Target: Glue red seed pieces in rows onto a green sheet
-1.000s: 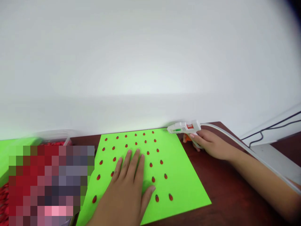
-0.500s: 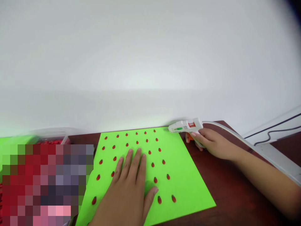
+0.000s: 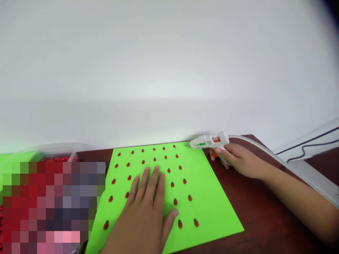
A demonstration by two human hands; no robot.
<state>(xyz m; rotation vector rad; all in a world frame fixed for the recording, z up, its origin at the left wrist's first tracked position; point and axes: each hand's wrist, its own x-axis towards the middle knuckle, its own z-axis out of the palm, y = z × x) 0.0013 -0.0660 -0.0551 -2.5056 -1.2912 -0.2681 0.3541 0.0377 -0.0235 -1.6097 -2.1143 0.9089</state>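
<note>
On green sheet (image 3: pixel 212 208), left hand (image 3: pixel 148 208) lies flat, empty; right hand (image 3: pixel 238 160) grips glue gun (image 3: pixel 209 141), label unreadable.

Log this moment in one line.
left hand: flat on green sheet | right hand: holding glue gun at sheet's far right corner

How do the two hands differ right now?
The left hand lies flat, fingers spread, on the green sheet among red dots; the right hand is curled around the white glue gun. The left hand is on the sheet; the right hand is off it, over the brown table by the sheet's far right corner. Both are bare.
</note>
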